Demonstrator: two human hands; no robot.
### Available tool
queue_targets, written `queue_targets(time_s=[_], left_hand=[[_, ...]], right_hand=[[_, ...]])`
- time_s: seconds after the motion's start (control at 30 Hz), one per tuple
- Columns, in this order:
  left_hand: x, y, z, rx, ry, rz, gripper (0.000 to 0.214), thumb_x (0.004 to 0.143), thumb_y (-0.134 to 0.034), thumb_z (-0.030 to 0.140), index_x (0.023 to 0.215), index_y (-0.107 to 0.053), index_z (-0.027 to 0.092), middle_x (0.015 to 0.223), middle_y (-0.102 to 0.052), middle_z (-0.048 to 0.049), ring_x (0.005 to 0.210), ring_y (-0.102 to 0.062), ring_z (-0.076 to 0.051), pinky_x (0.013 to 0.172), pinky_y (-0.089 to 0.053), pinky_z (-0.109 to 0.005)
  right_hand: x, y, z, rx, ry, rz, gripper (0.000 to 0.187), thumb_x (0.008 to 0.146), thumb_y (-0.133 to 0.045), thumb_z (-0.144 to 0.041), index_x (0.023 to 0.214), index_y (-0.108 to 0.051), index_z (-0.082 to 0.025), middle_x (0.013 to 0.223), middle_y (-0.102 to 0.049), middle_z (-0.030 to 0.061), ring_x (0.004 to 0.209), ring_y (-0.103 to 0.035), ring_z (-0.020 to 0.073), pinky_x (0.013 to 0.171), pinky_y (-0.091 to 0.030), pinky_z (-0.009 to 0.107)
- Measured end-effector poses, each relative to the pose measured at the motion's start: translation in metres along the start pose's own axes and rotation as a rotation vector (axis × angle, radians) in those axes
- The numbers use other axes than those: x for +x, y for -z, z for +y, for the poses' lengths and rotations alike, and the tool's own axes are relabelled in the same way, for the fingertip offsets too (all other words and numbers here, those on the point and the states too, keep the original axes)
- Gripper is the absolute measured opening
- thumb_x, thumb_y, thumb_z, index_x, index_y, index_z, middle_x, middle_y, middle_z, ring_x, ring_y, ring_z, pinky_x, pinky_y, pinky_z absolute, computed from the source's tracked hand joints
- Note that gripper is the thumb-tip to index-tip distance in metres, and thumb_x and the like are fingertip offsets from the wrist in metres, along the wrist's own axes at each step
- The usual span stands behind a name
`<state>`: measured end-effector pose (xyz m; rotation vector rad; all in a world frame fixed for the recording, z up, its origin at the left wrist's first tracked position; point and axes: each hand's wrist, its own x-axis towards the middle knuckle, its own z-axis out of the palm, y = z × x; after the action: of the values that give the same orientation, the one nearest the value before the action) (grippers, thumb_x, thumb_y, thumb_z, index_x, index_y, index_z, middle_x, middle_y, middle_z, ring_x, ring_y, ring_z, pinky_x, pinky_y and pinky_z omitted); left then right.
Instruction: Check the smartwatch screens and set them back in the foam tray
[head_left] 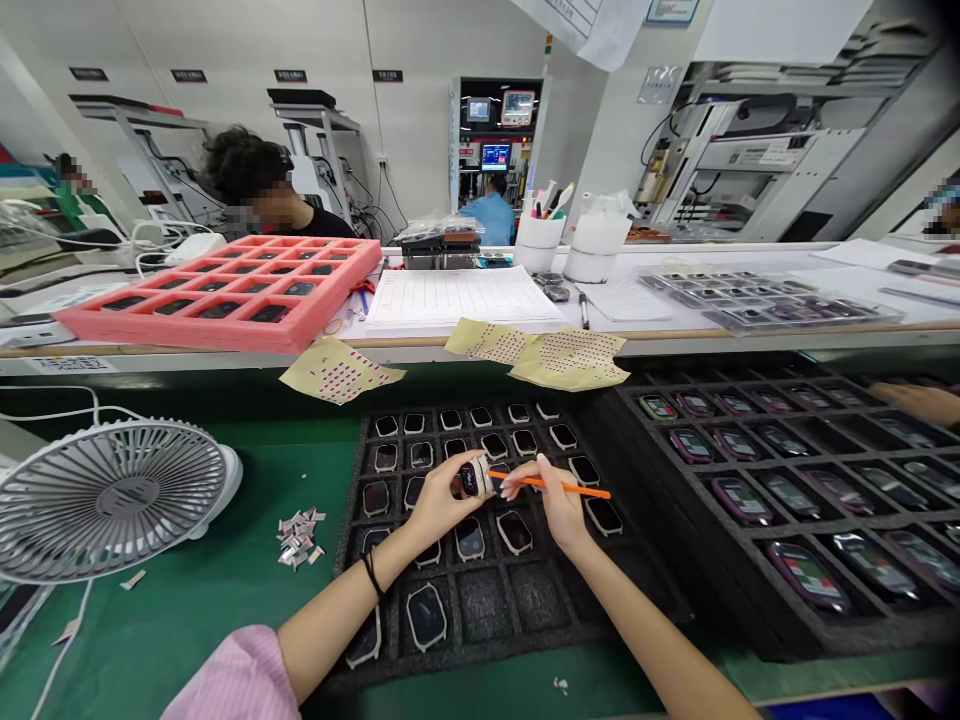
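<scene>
My left hand [439,502] is closed on a small watch case [472,479], held just above a black foam tray [480,600] of similar cases. My right hand [556,503] pinches a thin orange stick [566,487] whose tip meets the held case. Both hands hover over the middle of the tray. A black band circles my left wrist.
A larger black tray [787,480] of cases with coloured screens lies to the right, another person's hand [919,400] at its far edge. A white fan [112,495] stands left, small paper scraps [300,537] beside it. Yellow sticker sheets [570,358] and a pink tray [225,295] lie on the shelf behind.
</scene>
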<state>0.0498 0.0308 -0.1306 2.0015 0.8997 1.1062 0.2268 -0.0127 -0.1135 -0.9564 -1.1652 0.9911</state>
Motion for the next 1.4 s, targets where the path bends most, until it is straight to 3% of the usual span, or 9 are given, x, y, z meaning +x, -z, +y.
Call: queue_targets(time_s=[0.37,0.63,0.77,0.9,1.4], left_hand=[[-0.0004,0.0003,0.0002,0.022,-0.007,-0.003,0.046,0.071,-0.070,0.018,0.116,-0.059,0.019,0.112,-0.067,-0.0096,0.096,-0.065,-0.023,0.067,-0.055,-0.028],[-0.0015,0.0000,-0.0015,0.057,-0.045,0.009,0.046,0.072,-0.069,0.018,0.117,-0.059,0.018,0.114,-0.067,-0.0106,0.098,-0.066,-0.023,0.068,-0.056,-0.028],[-0.0028,0.0001,-0.0014,0.109,-0.102,0.044,0.045,0.072,-0.068,0.015,0.116,-0.060,0.017,0.114,-0.068,-0.0108,0.102,-0.066,-0.024,0.081,-0.056,-0.033],[-0.0026,0.0000,0.0002,0.138,-0.120,0.063,0.045,0.071,-0.069,0.013,0.115,-0.061,0.016,0.113,-0.069,-0.0102,0.102,-0.066,-0.023,0.090,-0.054,-0.036],[-0.0020,-0.0014,0.0019,0.094,-0.053,0.031,0.048,0.068,-0.068,0.009,0.115,-0.061,0.016,0.114,-0.068,-0.0099,0.100,-0.067,-0.023,0.083,-0.056,-0.033]], right_hand=[[-0.0008,0.0024,0.0037,-0.027,0.046,0.057,0.051,0.092,-0.041,-0.053,0.070,-0.076,-0.021,0.063,-0.070,0.0073,0.072,-0.069,0.0261,0.067,-0.056,0.042],[-0.0030,0.0001,-0.0018,-0.099,0.141,0.033,0.052,0.095,-0.038,-0.046,0.071,-0.075,-0.021,0.062,-0.071,0.0055,0.059,-0.068,0.0212,0.061,-0.055,0.037],[-0.0058,-0.0020,-0.0030,-0.206,0.267,0.025,0.051,0.097,-0.035,-0.040,0.071,-0.075,-0.021,0.064,-0.072,0.0051,0.062,-0.068,0.0203,0.061,-0.054,0.035],[-0.0063,-0.0025,-0.0025,-0.238,0.300,0.023,0.051,0.098,-0.033,-0.037,0.072,-0.075,-0.022,0.065,-0.073,0.0049,0.063,-0.069,0.0204,0.063,-0.054,0.035],[-0.0078,-0.0037,-0.0014,-0.210,0.313,-0.017,0.048,0.098,-0.034,-0.032,0.078,-0.076,-0.024,0.070,-0.074,0.0034,0.066,-0.069,0.0189,0.063,-0.055,0.032]])
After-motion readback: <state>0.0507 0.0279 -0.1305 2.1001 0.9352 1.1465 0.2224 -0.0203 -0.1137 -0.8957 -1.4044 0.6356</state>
